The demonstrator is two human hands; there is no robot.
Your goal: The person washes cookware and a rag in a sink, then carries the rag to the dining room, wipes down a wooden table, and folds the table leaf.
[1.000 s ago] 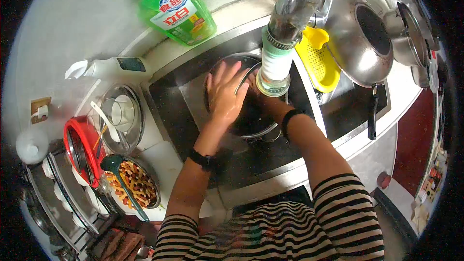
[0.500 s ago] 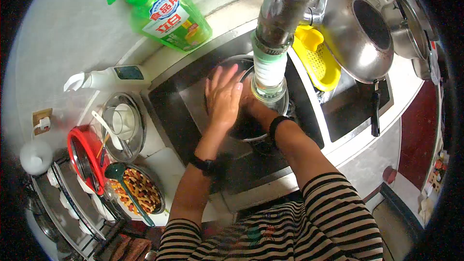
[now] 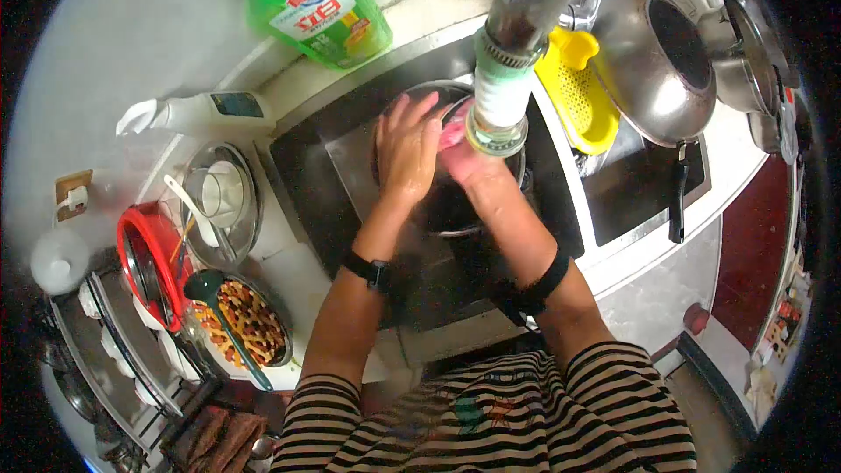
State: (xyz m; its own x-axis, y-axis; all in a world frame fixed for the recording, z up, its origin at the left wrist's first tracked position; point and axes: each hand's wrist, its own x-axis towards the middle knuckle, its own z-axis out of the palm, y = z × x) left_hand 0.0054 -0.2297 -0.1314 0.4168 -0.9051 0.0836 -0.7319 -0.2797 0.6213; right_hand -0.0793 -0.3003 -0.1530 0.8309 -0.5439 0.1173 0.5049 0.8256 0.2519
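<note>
In the sink (image 3: pixel 307 184), a round dark pan or bowl (image 3: pixel 447 219) with a shiny rim lies under both hands. My left hand (image 3: pixel 408 144) is open, palm turned inward, against the left part of that vessel. Beside it, my right hand (image 3: pixel 462 153) is partly behind the faucet's clear nozzle (image 3: pixel 496 131); it looks pinkish, and its fingers are mostly hidden. Whether it holds anything cannot be made out. Both wrists wear black bands.
Green soap bottle (image 3: pixel 324 13) and white bottle (image 3: pixel 219 114) stand along the back. Left are a red basin (image 3: pixel 131 254), glass lid (image 3: pixel 250 210) and bowl of food pieces with a green ladle (image 3: pixel 229 324). Yellow strainer (image 3: pixel 583 105) and upturned wok (image 3: pixel 653 70) sit right.
My right hand has come up beside the nozzle, its forearm now more upright. My left hand stays open in nearly the same place. The whole view has shifted slightly.
</note>
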